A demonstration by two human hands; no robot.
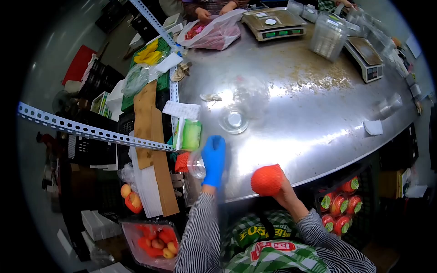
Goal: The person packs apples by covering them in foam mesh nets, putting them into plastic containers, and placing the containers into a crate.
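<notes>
The right hand point(286, 194) is curling around a round red net wrap point(266, 179). The blue-gloved left hand point(214, 157) is hanging just beside a clear cup point(195, 166); I cannot tell if it is gripping it. A clear bowl point(234, 119) is sitting beyond the left hand.

- table point(296, 113) stands before the person; left hand point(213, 160) is at its near left edge, cup point(196, 165) just left of that hand
- right hand point(287, 193) is at near edge, well right of left hand, wrapped fruit point(266, 180) in it
- bowl point(234, 120) sits on table beyond left hand
- far side, left to right: bag point(221, 34), scale point(275, 20), container stack point(328, 36), second scale point(369, 57)
- packed fruit point(339, 205) lies lower right, fruit box point(133, 249) lower left
</notes>
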